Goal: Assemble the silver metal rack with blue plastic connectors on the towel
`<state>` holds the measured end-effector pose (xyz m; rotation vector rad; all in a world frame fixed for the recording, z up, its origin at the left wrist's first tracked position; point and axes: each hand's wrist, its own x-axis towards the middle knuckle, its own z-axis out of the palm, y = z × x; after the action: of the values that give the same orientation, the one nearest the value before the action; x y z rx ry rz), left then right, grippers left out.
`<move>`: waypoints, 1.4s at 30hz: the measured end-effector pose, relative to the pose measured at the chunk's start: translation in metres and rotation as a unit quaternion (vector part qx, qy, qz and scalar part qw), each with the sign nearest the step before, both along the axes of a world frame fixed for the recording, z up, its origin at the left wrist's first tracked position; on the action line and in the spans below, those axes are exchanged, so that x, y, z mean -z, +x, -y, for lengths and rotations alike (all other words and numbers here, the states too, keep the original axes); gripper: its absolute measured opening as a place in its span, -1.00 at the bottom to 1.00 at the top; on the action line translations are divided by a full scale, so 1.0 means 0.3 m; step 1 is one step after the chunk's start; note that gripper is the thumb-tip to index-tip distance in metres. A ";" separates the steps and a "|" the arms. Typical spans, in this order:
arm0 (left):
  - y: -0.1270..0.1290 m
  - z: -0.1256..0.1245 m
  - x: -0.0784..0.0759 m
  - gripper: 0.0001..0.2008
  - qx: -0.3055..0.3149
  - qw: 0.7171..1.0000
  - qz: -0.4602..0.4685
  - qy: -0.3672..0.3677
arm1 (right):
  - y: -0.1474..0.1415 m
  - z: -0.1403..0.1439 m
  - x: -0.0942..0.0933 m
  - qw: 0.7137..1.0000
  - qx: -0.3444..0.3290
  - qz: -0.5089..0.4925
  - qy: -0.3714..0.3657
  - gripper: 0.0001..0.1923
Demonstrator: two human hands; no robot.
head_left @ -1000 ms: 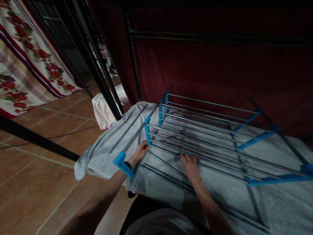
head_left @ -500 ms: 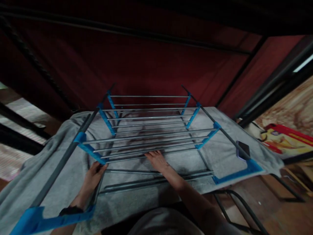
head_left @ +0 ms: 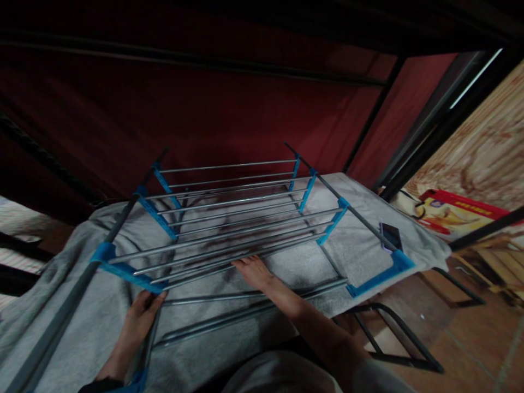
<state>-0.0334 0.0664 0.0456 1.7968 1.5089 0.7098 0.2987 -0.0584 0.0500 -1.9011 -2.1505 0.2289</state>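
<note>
While the left grip (head_left: 141, 316) pinches a blue bracket (head_left: 121, 271) and the right grip (head_left: 254, 273), closure unclear, touches a rod (head_left: 198, 277), the rack (head_left: 241, 231) beyond both seems under alignment, calling next for even pressure.

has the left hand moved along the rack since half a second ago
No, not visibly: the left hand stays at the front end of the same blue bracket, though the whole view shifted.

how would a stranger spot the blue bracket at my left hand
On the grey blanket sits a blue-and-grey rack with a pole along its left side. A blue bracket slants down from that pole; unlike the other brackets, its lower end meets the left hand.
</note>
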 end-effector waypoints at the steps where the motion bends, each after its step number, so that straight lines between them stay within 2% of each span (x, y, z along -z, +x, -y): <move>1: 0.002 0.001 -0.002 -0.47 -0.003 1.000 0.001 0.005 | -0.001 0.003 0.002 1.000 -0.001 0.001 0.003 -0.58; 6: -0.001 -0.009 0.002 -0.51 0.004 1.000 -0.009 0.009 | 0.000 0.012 0.010 0.999 -0.022 0.003 0.031 -0.60; 13: -0.009 -0.025 0.023 -0.49 0.001 1.000 -0.019 0.011 | 0.005 0.013 0.005 0.999 -0.026 0.004 0.028 -0.62; 22: 0.021 0.002 -0.039 -0.53 -0.024 0.999 -0.024 -0.002 | 0.011 0.012 0.027 0.999 -0.035 0.020 0.034 -0.59; 28: 0.028 0.013 -0.050 -0.54 -0.028 1.000 -0.011 -0.008 | 0.017 0.005 0.030 0.998 -0.044 0.025 0.028 -0.60; 37: 0.023 0.004 -0.043 -0.50 -0.017 0.999 -0.033 -0.012 | 0.033 0.016 0.017 0.998 -0.053 0.023 0.029 -0.58; 42: 0.007 -0.012 -0.018 -0.50 -0.008 0.999 -0.033 -0.010 | 0.041 0.019 0.014 0.998 -0.039 0.032 0.031 -0.64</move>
<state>-0.0313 0.0701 0.0509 1.8106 1.5710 0.6459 0.3111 -0.0640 0.0458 -1.8170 -2.2485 0.1155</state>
